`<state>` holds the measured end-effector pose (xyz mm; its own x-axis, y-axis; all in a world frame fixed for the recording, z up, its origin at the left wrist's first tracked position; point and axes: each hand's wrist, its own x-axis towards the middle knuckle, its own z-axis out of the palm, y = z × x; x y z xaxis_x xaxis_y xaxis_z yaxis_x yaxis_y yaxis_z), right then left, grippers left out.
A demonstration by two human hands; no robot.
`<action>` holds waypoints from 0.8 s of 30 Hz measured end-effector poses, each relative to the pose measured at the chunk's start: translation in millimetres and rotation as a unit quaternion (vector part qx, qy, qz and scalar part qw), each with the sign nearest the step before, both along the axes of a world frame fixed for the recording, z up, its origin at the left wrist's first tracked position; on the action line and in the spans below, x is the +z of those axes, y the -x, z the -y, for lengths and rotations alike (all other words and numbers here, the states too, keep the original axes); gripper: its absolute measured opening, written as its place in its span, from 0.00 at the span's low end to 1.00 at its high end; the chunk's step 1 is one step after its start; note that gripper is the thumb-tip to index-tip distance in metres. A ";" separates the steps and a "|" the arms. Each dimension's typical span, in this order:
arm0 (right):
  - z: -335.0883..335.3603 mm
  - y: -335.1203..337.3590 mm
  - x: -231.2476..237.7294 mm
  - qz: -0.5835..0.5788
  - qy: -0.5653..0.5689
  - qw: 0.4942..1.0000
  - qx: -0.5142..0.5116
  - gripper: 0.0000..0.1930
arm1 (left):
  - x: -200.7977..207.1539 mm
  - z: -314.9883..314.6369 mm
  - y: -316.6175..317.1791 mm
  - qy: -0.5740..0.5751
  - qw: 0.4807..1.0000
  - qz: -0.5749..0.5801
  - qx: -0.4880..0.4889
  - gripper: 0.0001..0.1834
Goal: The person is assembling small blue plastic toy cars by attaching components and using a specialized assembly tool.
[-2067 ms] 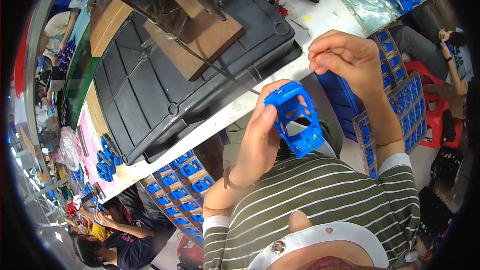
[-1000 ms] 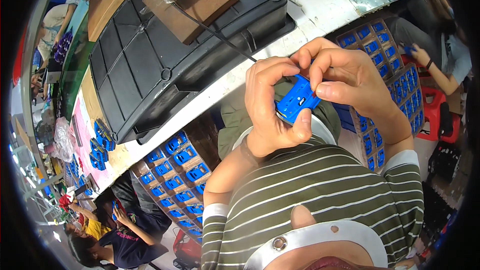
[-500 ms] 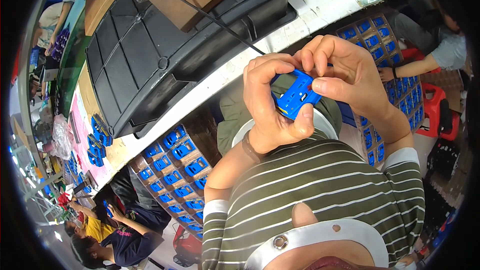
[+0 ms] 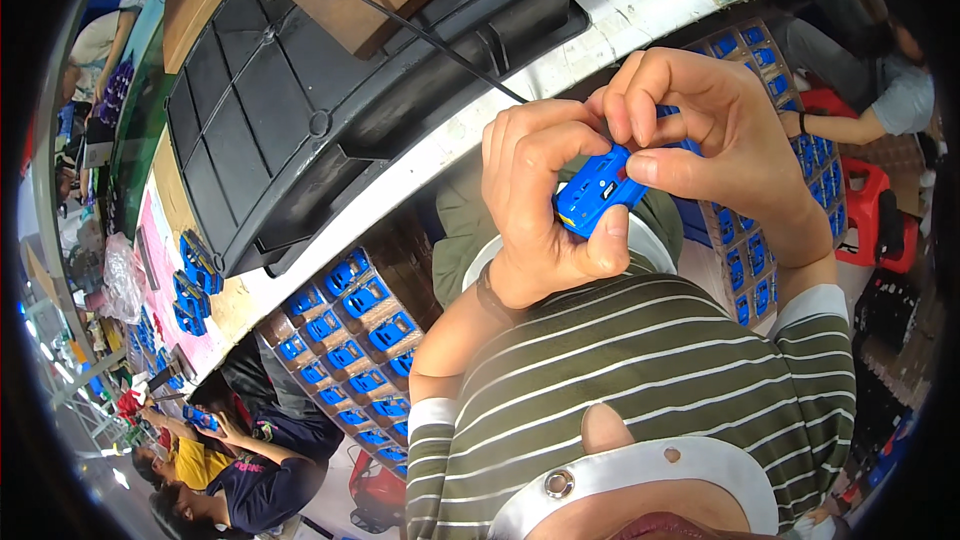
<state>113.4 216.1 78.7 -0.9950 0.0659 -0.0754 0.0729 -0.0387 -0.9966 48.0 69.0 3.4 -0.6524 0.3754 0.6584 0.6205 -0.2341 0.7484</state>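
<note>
1. A blue car shell (image 4: 600, 188) is held in the air in front of the striped shirt (image 4: 640, 370), above the lap and just off the near edge of the white table (image 4: 455, 162). It is tilted, and a slotted face is turned up to the camera.
2. By the left hand (image 4: 538, 215) the shell is gripped: the fingers are curled close together around its far left side, and the thumb is laid along its near edge.
3. By the right hand (image 4: 722, 130) the shell's right end is touched. The fingers are bent and bunched, and the thumb tip is set beside a small red piece (image 4: 622, 172) at that end; whether this piece is pinched cannot be told, since it is partly covered.
4. The table is largely taken up by an upturned black bin (image 4: 270, 125), on which a brown block (image 4: 375, 0) is borne. A black cable (image 4: 430, 48) is draped from the block toward the hands.
5. More blue shells are held in a compartmented tray (image 4: 350, 355) beside the left forearm.
6. By a co-worker (image 4: 265, 490) at lower left, a blue piece (image 4: 200, 418) is held up.
</note>
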 end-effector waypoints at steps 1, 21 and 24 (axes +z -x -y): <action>0.3 -0.8 -3.1 -0.029 -0.004 1.000 -0.001 0.06 | 0.2 0.4 0.1 0.000 1.000 -0.005 0.005 0.21; -19.8 15.9 13.5 -0.066 -0.253 0.952 0.161 0.03 | -4.9 3.4 0.8 0.041 0.999 0.019 -0.006 0.20; -24.1 22.1 20.0 0.008 -0.243 0.951 0.191 0.04 | -7.3 2.7 1.9 0.047 0.999 0.013 -0.002 0.20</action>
